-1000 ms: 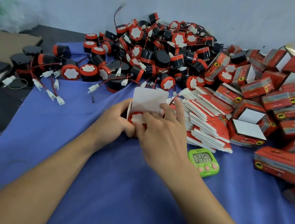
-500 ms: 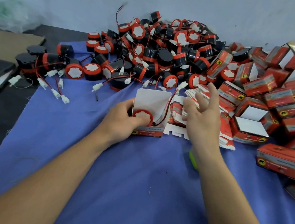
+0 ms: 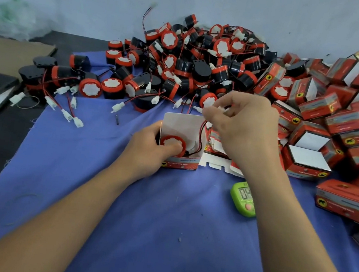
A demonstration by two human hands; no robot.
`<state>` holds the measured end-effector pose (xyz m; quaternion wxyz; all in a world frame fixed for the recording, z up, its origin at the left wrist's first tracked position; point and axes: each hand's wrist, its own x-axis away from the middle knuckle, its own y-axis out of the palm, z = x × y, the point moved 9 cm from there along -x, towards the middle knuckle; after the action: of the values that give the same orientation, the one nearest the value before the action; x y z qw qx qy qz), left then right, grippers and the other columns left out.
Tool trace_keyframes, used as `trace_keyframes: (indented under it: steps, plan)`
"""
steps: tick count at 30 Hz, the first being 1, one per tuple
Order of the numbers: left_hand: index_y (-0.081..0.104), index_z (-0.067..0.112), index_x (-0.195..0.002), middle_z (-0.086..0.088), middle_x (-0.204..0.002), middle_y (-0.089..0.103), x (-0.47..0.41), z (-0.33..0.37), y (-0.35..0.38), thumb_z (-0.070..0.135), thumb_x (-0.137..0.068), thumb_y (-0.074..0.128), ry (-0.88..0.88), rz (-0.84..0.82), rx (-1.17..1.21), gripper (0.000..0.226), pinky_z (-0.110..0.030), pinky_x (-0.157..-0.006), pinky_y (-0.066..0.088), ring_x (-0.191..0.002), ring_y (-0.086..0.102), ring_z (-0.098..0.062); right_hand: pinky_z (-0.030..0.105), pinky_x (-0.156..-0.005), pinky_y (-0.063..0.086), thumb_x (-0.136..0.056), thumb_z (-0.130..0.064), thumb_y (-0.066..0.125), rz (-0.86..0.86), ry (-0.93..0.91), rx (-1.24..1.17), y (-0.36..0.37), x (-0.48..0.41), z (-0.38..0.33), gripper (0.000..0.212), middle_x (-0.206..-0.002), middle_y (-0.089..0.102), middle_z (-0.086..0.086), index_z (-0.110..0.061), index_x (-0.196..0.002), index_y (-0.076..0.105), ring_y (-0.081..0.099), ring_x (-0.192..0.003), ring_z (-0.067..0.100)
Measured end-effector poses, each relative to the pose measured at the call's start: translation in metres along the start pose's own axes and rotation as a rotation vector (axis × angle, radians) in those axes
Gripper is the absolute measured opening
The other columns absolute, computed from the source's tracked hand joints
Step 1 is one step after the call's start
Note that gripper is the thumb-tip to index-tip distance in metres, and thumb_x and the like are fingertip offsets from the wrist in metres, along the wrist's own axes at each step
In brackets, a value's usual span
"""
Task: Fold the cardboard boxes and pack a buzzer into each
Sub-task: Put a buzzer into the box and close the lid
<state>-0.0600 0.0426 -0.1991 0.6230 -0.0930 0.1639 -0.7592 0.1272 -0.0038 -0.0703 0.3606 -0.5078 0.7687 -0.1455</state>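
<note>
on the blue cloth (image 3: 75, 179), left of centre, the left hand (image 3: 146, 152) grips the open box (image 3: 183, 162), with the thumb pressing on the buzzer (image 3: 173, 142) seated inside. just right, above the box, the right hand (image 3: 245, 133) pinches the buzzer's white connector (image 3: 222, 109), its other fingers loosely curled. a green timer (image 3: 243, 198) lies beside the right wrist. red boxes (image 3: 342, 121) are piled far right.

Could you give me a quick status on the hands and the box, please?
Left hand grips the open box, thumb on the buzzer inside. Right hand pinches the white connector above the box, wire not yet tucked in. Nothing blocks the opening.
</note>
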Motion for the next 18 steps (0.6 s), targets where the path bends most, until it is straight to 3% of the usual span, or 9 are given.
trace_keyframes:
  steps: [3, 6, 9, 11, 14, 16, 18]
  plan:
    - [0.069, 0.031, -0.121, 0.01, -0.107, 0.077, 0.002, 0.002, 0.001, 0.041, -0.081, 0.072, 0.01, -0.008, 0.012, 0.041, -0.045, -0.092, 0.059, -0.1, 0.072, -0.011, 0.015, -0.038, 0.035, -0.089, -0.03, 0.076, -0.273, 0.003, -0.079, 0.022, 0.018, -0.015, 0.018, -0.06, 0.071, -0.004, -0.023, -0.073, 0.072, 0.052, -0.041, 0.002]
    - [0.069, 0.032, -0.122, 0.011, -0.107, 0.077, 0.002, 0.001, 0.0, 0.03, -0.09, 0.076, 0.025, -0.004, 0.008, 0.033, -0.047, -0.092, 0.059, -0.098, 0.073, -0.01, 0.015, -0.04, 0.037, -0.093, -0.02, 0.07, -0.497, 0.015, -0.039, 0.041, 0.03, -0.014, 0.021, -0.06, 0.071, -0.004, -0.02, -0.073, 0.073, 0.052, -0.043, 0.002]
    - [0.069, 0.033, -0.121, 0.014, -0.106, 0.077, 0.0, 0.0, -0.001, 0.031, -0.091, 0.075, 0.024, -0.013, 0.005, 0.031, -0.041, -0.089, 0.06, -0.097, 0.072, -0.006, 0.017, -0.043, 0.039, -0.087, -0.019, 0.074, -0.348, -0.025, 0.1, 0.036, 0.019, -0.01, 0.015, -0.062, 0.069, -0.004, -0.022, -0.072, 0.077, 0.056, -0.049, 0.005]
    - [0.07, 0.034, -0.119, 0.015, -0.104, 0.077, -0.001, 0.0, -0.001, 0.033, -0.089, 0.074, 0.022, -0.02, 0.002, 0.03, -0.041, -0.089, 0.06, -0.096, 0.072, -0.005, 0.025, -0.053, 0.048, -0.084, -0.016, 0.075, -0.288, -0.072, 0.219, 0.037, 0.014, -0.014, 0.01, -0.066, 0.069, -0.002, -0.02, -0.075, 0.079, 0.063, -0.062, 0.013]
    - [0.07, 0.033, -0.119, 0.012, -0.108, 0.077, 0.0, 0.0, 0.0, 0.036, -0.085, 0.073, 0.013, -0.039, 0.015, 0.034, -0.047, -0.094, 0.059, -0.101, 0.073, -0.011, 0.035, -0.062, 0.048, -0.085, -0.008, 0.068, -0.375, -0.223, 0.568, 0.053, 0.015, -0.023, 0.011, -0.068, 0.061, 0.003, -0.015, -0.085, 0.077, 0.059, -0.073, 0.028]
    - [0.07, 0.032, -0.12, 0.011, -0.109, 0.077, 0.001, 0.002, 0.001, 0.038, -0.083, 0.071, 0.021, -0.046, 0.027, 0.038, -0.048, -0.094, 0.059, -0.102, 0.073, -0.013, 0.036, -0.061, 0.039, -0.086, -0.003, 0.063, -0.412, -0.314, 0.746, 0.06, 0.017, -0.032, 0.008, -0.063, 0.041, 0.0, -0.011, -0.085, 0.064, 0.048, -0.07, 0.028]
    - [0.07, 0.03, -0.12, 0.011, -0.108, 0.078, 0.0, 0.003, 0.002, 0.037, -0.084, 0.071, 0.037, -0.051, 0.028, 0.036, -0.048, -0.093, 0.059, -0.101, 0.074, -0.013, 0.036, -0.062, 0.035, -0.087, -0.003, 0.059, -0.46, -0.384, 0.814, 0.066, 0.022, -0.042, 0.015, -0.07, 0.044, 0.003, -0.015, -0.087, 0.051, 0.04, -0.071, 0.028]
